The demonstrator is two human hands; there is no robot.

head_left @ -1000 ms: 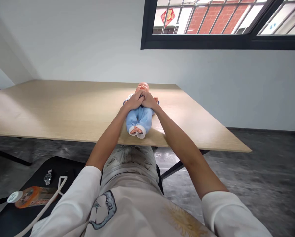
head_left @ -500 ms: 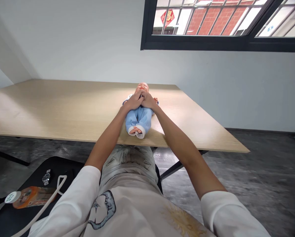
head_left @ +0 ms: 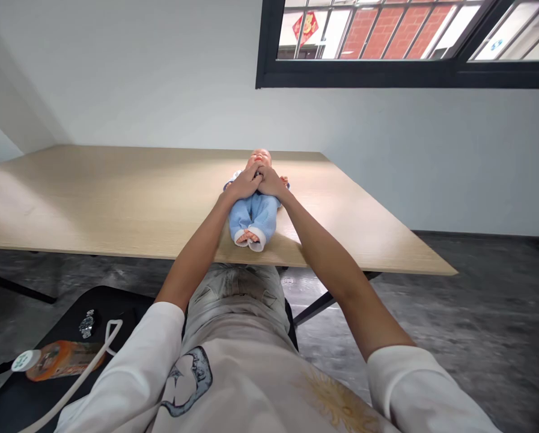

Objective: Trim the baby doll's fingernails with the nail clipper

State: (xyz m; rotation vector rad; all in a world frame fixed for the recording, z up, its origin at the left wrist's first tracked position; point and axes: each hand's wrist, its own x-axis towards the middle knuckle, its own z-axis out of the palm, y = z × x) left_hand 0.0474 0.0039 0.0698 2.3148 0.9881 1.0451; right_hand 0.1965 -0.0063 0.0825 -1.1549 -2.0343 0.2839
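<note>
A baby doll (head_left: 253, 219) in light blue trousers lies on its back on the wooden table (head_left: 116, 198), feet toward me near the front edge. My left hand (head_left: 243, 185) and my right hand (head_left: 271, 183) meet on the doll's chest, just below its chin. Both have their fingers pinched together on the clothing at the doll's neck. The doll's chest is hidden under my hands. Its head shows beyond my fingers.
To my lower left a black surface (head_left: 21, 397) holds an orange bottle with a white cap (head_left: 55, 359), a wristwatch (head_left: 87, 324) and a white cord (head_left: 93, 364). A white wall and a dark-framed window (head_left: 386, 72) stand behind the table. Grey floor spreads to the right.
</note>
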